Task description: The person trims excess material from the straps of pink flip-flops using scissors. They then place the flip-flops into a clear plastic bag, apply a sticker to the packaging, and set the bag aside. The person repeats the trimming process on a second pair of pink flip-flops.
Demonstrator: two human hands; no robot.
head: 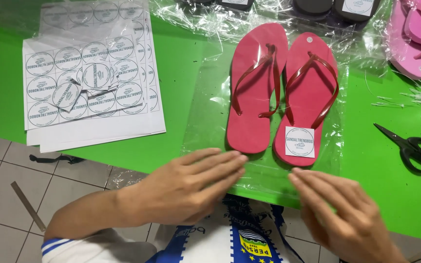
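The pair of red flip-flops [281, 95] lies side by side inside a clear plastic bag [205, 107] on the green table [6, 112], toes pointing away from the person; a square white label [299, 141] sits on the heel of the right-hand sandal. The step in hand appears to be closing or flattening the open near edge of the bag.

Left hand [191, 187]: flat, palm down, fingers extended and together, fingertips pressing the bag's near edge just below the heels. Right hand [339, 209]: also open, fingers extended toward the same edge (contact looks likely, but blur makes it uncertain). The hands are apart; neither is clamped on anything.

Judged from this, the next move calls for a firm, even press along the edge, keeping the film smooth.

Nearby: sheets of round stickers [91, 83] to the left, black scissors [410, 146] to the right, pink sandals [417, 34] at far right.
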